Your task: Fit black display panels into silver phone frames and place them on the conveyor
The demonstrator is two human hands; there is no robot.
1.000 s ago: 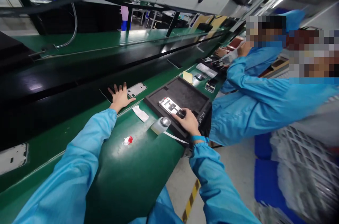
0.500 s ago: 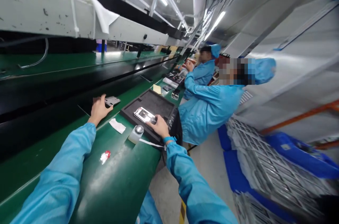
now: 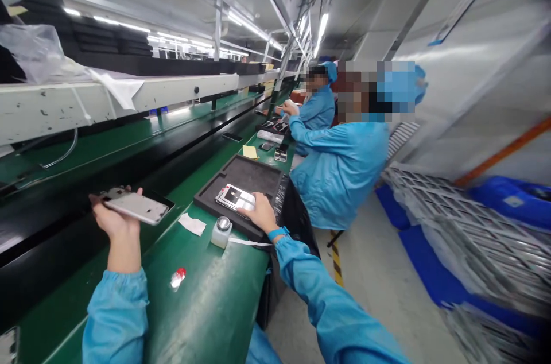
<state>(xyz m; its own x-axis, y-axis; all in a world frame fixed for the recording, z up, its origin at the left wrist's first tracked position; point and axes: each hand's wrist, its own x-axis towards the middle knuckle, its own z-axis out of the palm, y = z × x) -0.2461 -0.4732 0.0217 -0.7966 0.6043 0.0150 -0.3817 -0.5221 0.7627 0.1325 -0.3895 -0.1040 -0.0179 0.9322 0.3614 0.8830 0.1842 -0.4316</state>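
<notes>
My left hand [image 3: 115, 221] is turned palm up over the left side of the bench, its fingers closed around a silver-white phone housing [image 3: 140, 207]. A dark flat edge shows just behind that housing. My right hand [image 3: 262, 213] grips the near end of a white phone [image 3: 236, 196] with a dark patch on its back. This phone lies on a black foam tray [image 3: 206, 194], apparently on top of another one. Some of my right fingertips are hidden.
Near the tray are a small bottle with a metal cap [image 3: 221, 232], a white tissue [image 3: 191, 224] and a red-and-clear scrap [image 3: 178, 278]. Beyond it lies a yellow paper [image 3: 249, 152]. Two co-workers in blue [image 3: 344, 169] sit along the bench's right side. Racks [image 3: 465, 226] stand at right.
My left hand has drawn back toward me, turned palm up and lifted the phone housing from the belt side. My right hand stays at the phone on the tray. The head view has shifted.
</notes>
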